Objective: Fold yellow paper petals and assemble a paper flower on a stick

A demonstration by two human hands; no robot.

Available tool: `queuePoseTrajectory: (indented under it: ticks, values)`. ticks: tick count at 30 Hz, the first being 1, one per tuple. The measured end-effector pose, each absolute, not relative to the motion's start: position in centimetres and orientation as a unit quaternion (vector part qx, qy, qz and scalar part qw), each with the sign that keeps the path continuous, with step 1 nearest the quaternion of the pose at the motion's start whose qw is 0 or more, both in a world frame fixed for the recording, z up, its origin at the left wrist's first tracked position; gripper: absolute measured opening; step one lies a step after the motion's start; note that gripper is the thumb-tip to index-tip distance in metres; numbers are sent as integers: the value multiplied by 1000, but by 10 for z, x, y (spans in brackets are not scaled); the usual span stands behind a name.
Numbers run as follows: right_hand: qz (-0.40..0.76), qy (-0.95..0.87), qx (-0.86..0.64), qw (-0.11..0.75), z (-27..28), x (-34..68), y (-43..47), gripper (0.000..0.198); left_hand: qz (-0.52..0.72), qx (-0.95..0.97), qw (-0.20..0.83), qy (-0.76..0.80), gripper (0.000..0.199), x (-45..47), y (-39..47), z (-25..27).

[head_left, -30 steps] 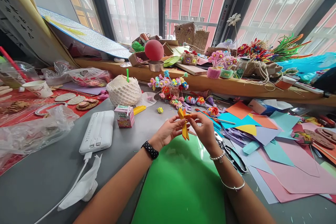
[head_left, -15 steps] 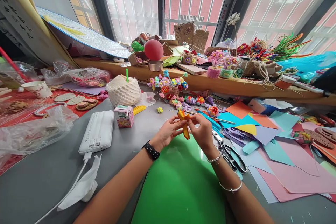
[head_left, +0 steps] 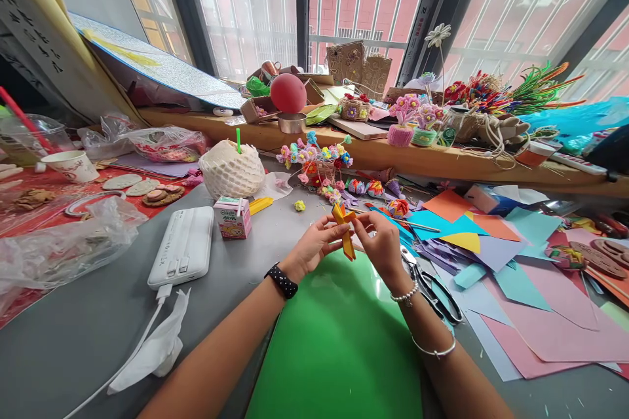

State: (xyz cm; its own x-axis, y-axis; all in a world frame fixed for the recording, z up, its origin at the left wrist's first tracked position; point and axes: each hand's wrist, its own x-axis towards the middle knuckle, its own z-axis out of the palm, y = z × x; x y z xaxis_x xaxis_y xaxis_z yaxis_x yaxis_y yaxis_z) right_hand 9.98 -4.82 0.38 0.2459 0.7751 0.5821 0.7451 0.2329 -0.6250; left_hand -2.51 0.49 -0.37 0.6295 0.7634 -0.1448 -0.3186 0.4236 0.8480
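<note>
At left I see a white power bank (head_left: 181, 245). The left hand (head_left: 314, 247) pinches the folded yellow paper (head_left: 348, 247) above the green mat (head_left: 339, 340); the right hand (head_left: 381, 242) grips its right side between fingertips; scissors (head_left: 417, 270) lie beside that wrist.

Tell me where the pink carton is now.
In the head view, the pink carton stands left of centre, right of the white power bank and in front of the netted coconut.
</note>
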Motion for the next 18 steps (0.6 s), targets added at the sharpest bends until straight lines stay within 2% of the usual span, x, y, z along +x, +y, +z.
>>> queuePoseTrajectory:
  ticks: [4,10,18]
  values:
    - [77,-605,-587,533,6,101,-47,13,320,430,802,263,30,-25,4,-4]
    - [49,-629,-556,541,10,105,-49,11,327,457,796,226,24,-29,8,1]
    - [69,-598,-569,560,9,109,-46,14,368,547,710,249,32,-31,8,8]
